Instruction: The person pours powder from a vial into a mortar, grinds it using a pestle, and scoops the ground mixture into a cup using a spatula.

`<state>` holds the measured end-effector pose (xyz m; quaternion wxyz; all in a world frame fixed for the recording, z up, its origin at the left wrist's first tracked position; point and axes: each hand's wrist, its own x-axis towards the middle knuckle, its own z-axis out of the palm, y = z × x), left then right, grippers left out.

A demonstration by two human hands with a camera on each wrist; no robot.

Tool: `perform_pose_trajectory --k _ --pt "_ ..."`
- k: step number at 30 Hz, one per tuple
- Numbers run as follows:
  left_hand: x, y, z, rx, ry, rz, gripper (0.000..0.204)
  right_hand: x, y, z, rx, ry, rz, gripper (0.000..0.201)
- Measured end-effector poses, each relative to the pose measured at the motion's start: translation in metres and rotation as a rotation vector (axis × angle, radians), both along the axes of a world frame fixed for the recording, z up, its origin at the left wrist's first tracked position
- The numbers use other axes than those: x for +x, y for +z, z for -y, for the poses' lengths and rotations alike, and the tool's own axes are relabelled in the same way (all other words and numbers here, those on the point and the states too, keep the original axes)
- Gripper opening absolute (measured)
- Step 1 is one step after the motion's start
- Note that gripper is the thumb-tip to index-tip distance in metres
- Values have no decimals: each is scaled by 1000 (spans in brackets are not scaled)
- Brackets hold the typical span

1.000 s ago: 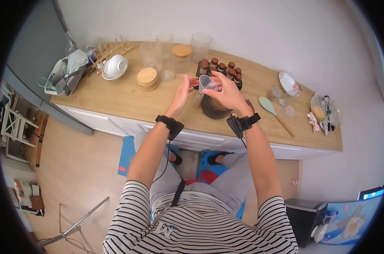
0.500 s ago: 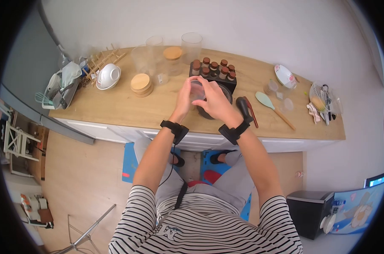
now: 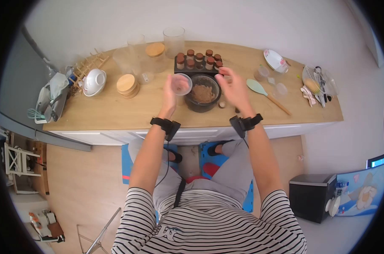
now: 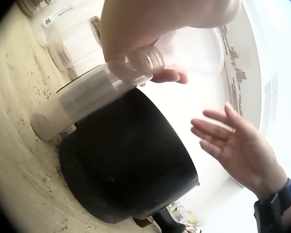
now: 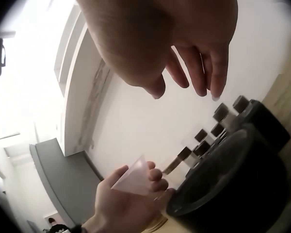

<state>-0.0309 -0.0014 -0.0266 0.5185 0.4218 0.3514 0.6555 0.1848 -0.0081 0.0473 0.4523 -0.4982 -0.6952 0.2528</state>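
One pale wooden countertop. One round black pot, brown contents inside. One black rack behind pot. One clear cylindrical bottle, upright, just beside pot. Two hands: right hand raised, fingers extended; left hand gripping one translucent conical plastic funnel. Funnel left of pot, wide mouth up, long axis near vertical; spout hidden, cannot tell whether inside bottle. Nine brown-capped jars visible in rack.

A wood-topped counter lines the pale wall above beige flooring.
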Motion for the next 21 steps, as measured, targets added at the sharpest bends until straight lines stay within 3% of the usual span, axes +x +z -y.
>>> perform_pose_trajectory --k 2,4,7,10,13,17,19,21 --pt "-3 -1 -3 49 -30 -25 58 52 -24 -13 112 -242 207 30" --pt "-3 -4 -5 39 -43 -3 58 101 -49 -15 79 -337 346 24" --pt "-3 -5 -8 56 -39 -2 58 135 -69 0 -82 -322 544 23" --pt "-3 -4 -7 50 -59 -2 58 131 -82 17 -125 -371 709 20" --pt "-2 0 -5 54 -37 -3 58 130 -108 16 -60 -381 583 16" --pt "-2 -1 -4 57 -31 -16 59 116 -105 15 5 -471 538 13" --pt "-2 -3 -6 60 -37 -17 59 120 -103 12 -241 -330 746 14" --pt "-2 -3 -7 65 -39 -7 58 126 -111 8 -247 -317 725 15"
